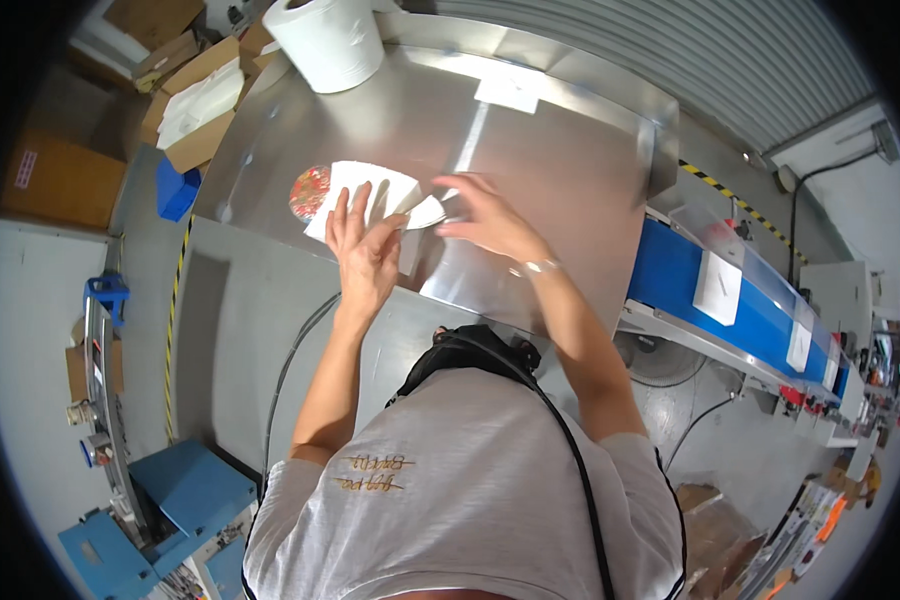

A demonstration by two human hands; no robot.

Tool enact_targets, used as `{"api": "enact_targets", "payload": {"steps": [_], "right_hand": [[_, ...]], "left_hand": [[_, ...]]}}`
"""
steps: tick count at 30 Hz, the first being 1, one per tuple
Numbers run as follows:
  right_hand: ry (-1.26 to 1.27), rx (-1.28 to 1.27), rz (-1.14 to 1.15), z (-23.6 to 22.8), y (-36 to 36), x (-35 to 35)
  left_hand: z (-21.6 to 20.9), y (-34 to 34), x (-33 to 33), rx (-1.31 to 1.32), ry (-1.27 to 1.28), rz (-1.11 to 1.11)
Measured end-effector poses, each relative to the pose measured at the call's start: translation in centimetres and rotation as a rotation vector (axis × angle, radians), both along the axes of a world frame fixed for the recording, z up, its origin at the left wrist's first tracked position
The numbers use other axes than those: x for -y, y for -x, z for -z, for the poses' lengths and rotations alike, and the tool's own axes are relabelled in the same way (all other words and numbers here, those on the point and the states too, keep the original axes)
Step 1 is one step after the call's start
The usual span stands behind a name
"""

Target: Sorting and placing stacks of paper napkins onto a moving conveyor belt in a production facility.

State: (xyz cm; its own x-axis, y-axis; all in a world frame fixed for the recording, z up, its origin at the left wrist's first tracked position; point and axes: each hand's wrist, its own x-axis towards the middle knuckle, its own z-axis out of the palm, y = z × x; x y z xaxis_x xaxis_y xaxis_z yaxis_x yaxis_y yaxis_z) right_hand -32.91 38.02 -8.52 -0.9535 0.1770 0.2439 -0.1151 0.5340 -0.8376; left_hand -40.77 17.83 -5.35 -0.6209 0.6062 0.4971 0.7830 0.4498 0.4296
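Observation:
A white paper sheet, perhaps a paper towel, lies on the left part of a steel table. My left hand rests on it with its fingers stretched and spread. Beyond the sheet's left edge shows a round red patterned disc, partly covered by the paper. At the sheet's right side a small white folded piece sticks out between my two hands. My right hand is open beside that piece, its thumb and fingers apart; whether the fingertips touch it I cannot tell.
The steel table has a raised back rim. A large white paper roll stands at its far left. A white card lies at the back. To the right runs a blue conveyor belt carrying white packets. An open carton stands left.

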Motion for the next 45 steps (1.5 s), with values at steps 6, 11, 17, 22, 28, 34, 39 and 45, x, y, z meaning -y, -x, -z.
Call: {"api": "enact_targets", "payload": {"steps": [6, 11, 17, 22, 28, 34, 39, 45], "right_hand": [[0.412, 0.170, -0.007, 2.2, -1.1, -0.8], [0.062, -0.020, 0.664, 5.7, -11.7, -8.4], [0.113, 0.153, 1.119, 5.8, -22.3, -15.8], [-0.529, 0.431, 1.214, 7.5, -26.2, -19.3], [-0.776, 0.389, 1.268, 2.6, -20.3, -14.0], [0.187, 0.212, 0.193, 0.0, -3.1, -0.3], [-0.064, -0.092, -0.024, 2.7, 2.6, 1.0], [0.476, 0.248, 0.313, 2.9, -4.9, -2.5]], "left_hand": [[-0.4, 0.9, 0.6, -0.003, 0.059, -0.068], [-0.2, 1.6, 0.3, -0.029, 0.080, -0.077], [0.4, 1.3, 0.5, -0.082, 0.061, -0.067], [0.2, 1.3, 0.6, -0.054, 0.010, -0.071], [0.0, 1.1, 0.4, -0.007, 0.000, -0.071], [0.0, 1.1, 0.7, 0.034, 0.019, -0.054], [-0.9, 1.1, 0.4, 0.023, 0.070, -0.016], [0.8, 3.3, 2.1, -0.077, 0.094, -0.104]]}}
